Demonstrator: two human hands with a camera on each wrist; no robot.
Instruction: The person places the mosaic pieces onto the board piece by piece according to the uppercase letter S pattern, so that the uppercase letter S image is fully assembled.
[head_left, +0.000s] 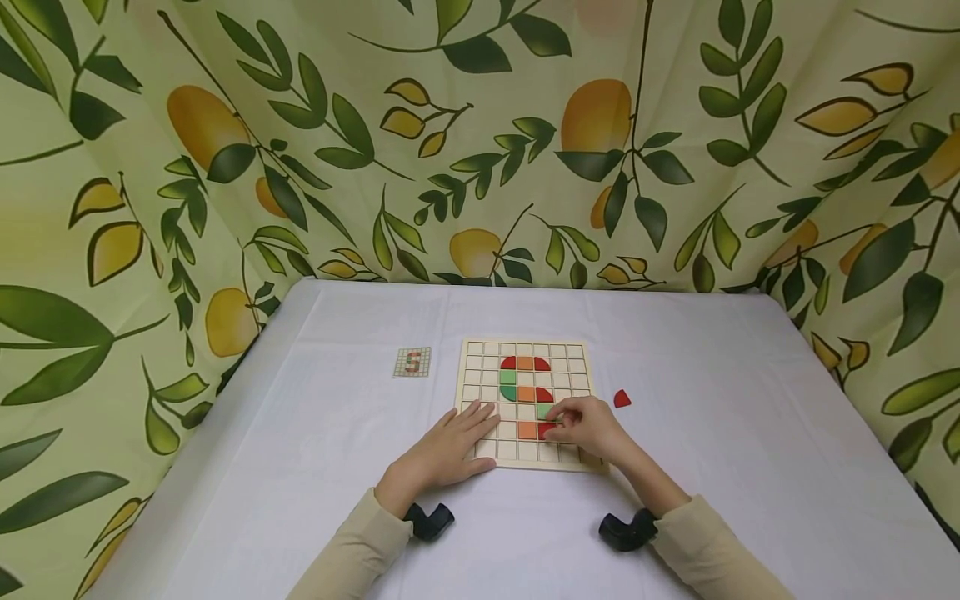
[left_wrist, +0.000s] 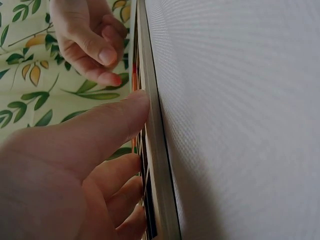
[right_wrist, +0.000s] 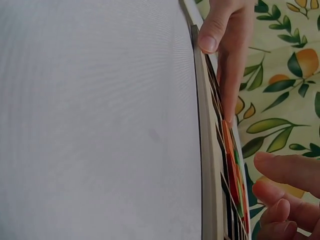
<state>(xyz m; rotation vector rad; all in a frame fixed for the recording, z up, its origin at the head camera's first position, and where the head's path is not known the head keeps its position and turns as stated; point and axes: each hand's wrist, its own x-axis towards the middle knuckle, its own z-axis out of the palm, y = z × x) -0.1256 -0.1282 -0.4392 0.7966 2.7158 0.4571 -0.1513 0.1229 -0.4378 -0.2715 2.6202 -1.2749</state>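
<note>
A pale wooden grid board lies on the table with red, orange and green pieces set in its squares. My left hand rests on the board's near left part, fingers spread and thumb along the near edge. Over the lower right squares hovers my right hand, thumb and forefinger apart and nothing visible between them. Just below its fingertips lie a red piece, partly hidden, and a green square. An orange square sits beside that red piece. In the right wrist view the right fingers stand off the board's face.
A small card with a coloured pattern on a grid lies left of the board. One loose red quarter-round piece lies to its right on the white tablecloth. A leaf-patterned curtain hangs behind the table.
</note>
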